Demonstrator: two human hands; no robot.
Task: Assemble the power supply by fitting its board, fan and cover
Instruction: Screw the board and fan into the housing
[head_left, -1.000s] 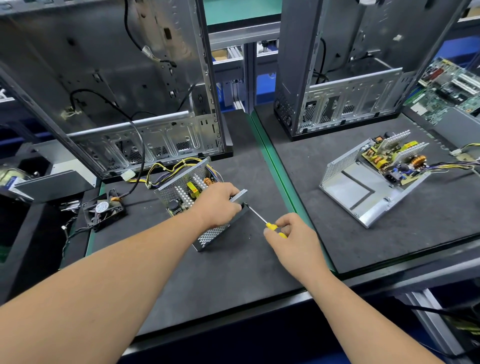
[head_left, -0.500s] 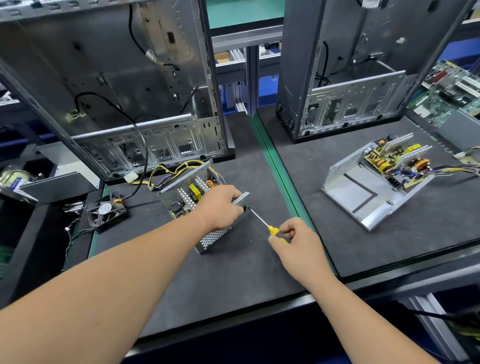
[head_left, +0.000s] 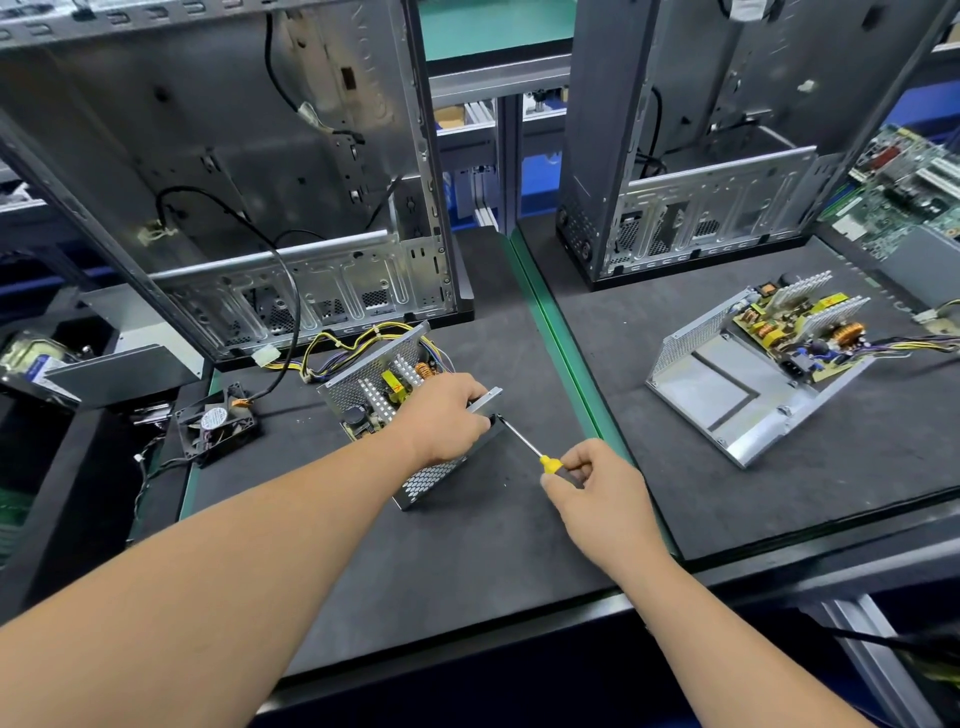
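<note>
Board in, fan and cover not yet fitted.
Left hand (head_left: 441, 418) grips the case (head_left: 363, 387); right hand (head_left: 597, 480) pinches the screwdriver (head_left: 524, 444); fan (head_left: 218, 426) lies loose at nine o'clock.

Left hand (head_left: 441, 418) covers the power supply (head_left: 384, 395) near corner and the screwdriver (head_left: 524, 441) tip's contact point, right hand (head_left: 597, 488) hides most of the handle, motherboard (head_left: 909, 192) cut by right edge.

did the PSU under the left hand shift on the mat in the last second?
No. The power supply sits the same way against the fan and the green mat edge; only the camera view drifted.
</note>
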